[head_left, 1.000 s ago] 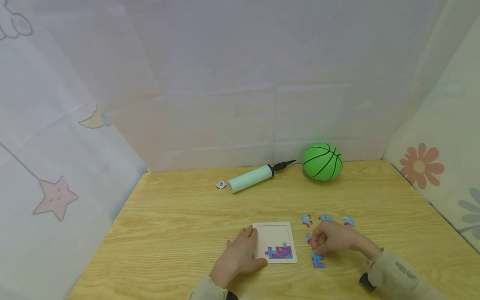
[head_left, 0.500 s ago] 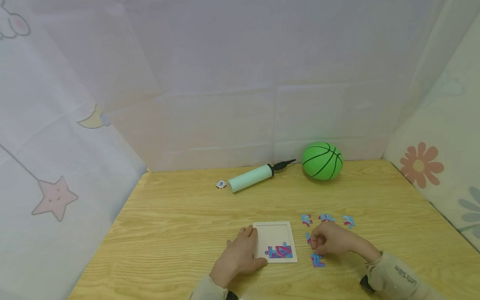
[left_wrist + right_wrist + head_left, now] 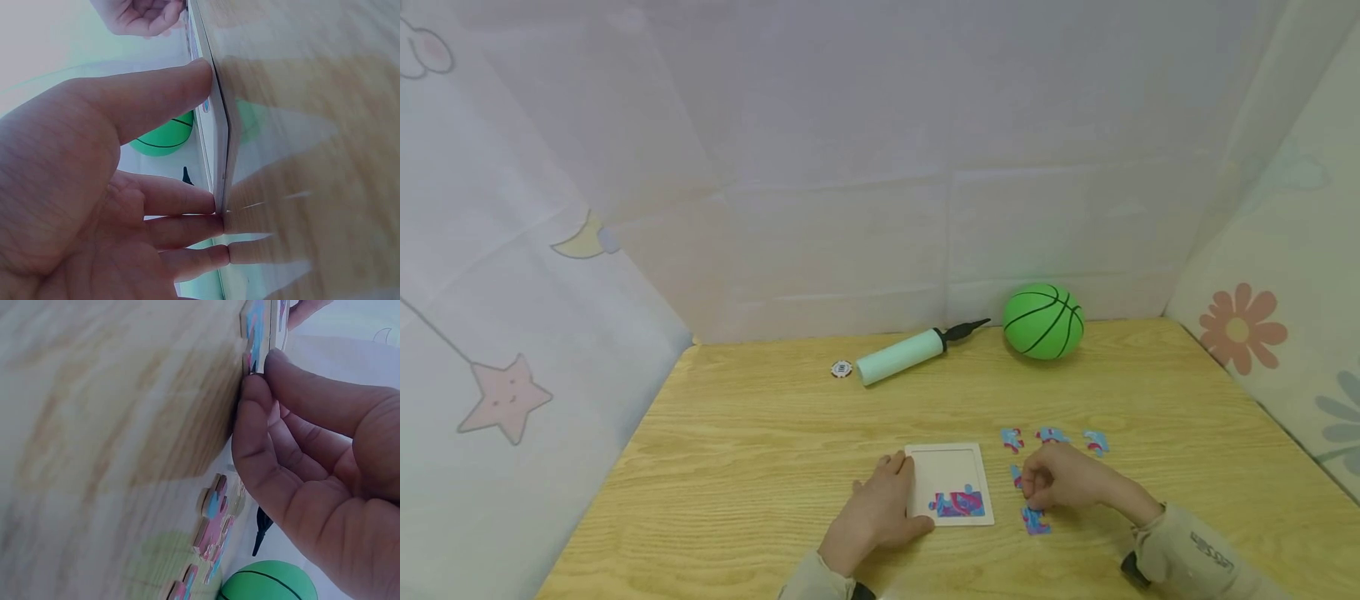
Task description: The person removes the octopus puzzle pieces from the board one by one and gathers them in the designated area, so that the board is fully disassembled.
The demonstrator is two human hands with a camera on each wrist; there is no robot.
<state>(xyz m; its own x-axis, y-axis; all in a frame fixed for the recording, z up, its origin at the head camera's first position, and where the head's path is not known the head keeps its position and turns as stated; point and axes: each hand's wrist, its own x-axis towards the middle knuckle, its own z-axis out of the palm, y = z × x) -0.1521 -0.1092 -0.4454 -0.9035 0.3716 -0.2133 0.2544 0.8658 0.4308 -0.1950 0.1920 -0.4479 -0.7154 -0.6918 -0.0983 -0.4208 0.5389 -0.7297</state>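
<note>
My left hand [image 3: 880,510] rests at the left side of a square white puzzle tray [image 3: 947,447], its thumb [image 3: 169,90] on the near edge and straight fingers [image 3: 181,203] along the side. Joined blue, pink and purple puzzle pieces [image 3: 959,504] lie in the tray's near right corner. To the right, my right hand [image 3: 1063,477] pinches the far edge of a loose puzzle piece [image 3: 1036,522] on the table between thumb and curled forefinger. In the right wrist view the fingertips meet at that piece's end [image 3: 253,331]. Another puzzle piece [image 3: 1017,477] is partly hidden by the hand.
Three more loose pieces lie beyond the right hand: a left one [image 3: 1012,439], a middle one [image 3: 1051,435] and a right one [image 3: 1097,442]. At the back are a green ball [image 3: 1043,322], a mint hand pump [image 3: 902,357] and a poker chip [image 3: 842,369].
The loose piece at my right fingertips has turned slightly on the table. My left hand and the tray keep their place. The view has shifted very slightly.
</note>
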